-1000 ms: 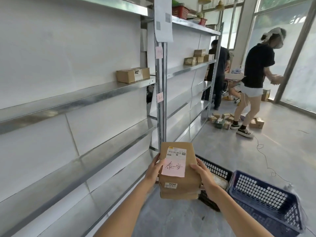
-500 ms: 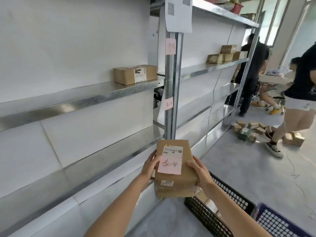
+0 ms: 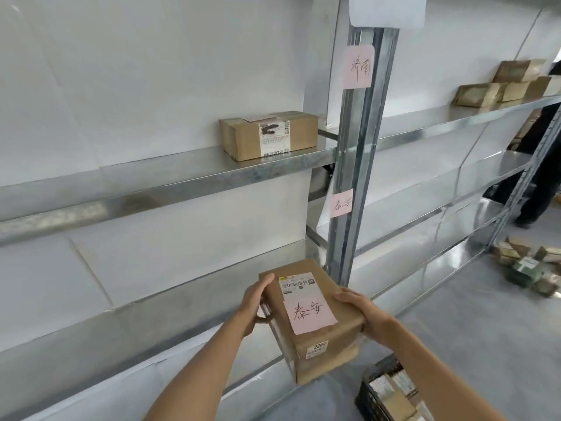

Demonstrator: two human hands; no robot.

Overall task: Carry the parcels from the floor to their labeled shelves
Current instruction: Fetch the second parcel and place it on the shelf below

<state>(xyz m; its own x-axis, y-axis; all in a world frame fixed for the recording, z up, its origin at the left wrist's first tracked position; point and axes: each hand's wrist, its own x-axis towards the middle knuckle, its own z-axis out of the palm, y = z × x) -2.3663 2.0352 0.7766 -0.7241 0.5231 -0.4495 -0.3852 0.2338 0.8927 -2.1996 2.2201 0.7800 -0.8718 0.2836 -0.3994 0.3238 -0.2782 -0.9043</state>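
A brown cardboard parcel (image 3: 315,329) with a white shipping label and a pink handwritten note is held between both hands, tilted, in front of the metal shelving. My left hand (image 3: 253,302) grips its left side and my right hand (image 3: 362,311) grips its right side. On the grey upright post a pink label (image 3: 341,203) carries handwriting that looks like the parcel's note; a second pink label (image 3: 358,66) sits higher up. The bare metal shelf (image 3: 151,317) lies just left of the parcel. Another brown parcel (image 3: 268,135) rests on the shelf above.
Several small parcels (image 3: 504,86) sit on the right bay's upper shelf. More parcels (image 3: 528,267) lie on the grey floor at the right. A black crate (image 3: 391,390) with parcels stands below my right arm. A person in dark clothing (image 3: 537,165) stands behind the right bay.
I have moved closer to the shelving and turned left. The parcel has tilted and come nearer the lower shelf beside the post. The blue crate and a second person have left view.
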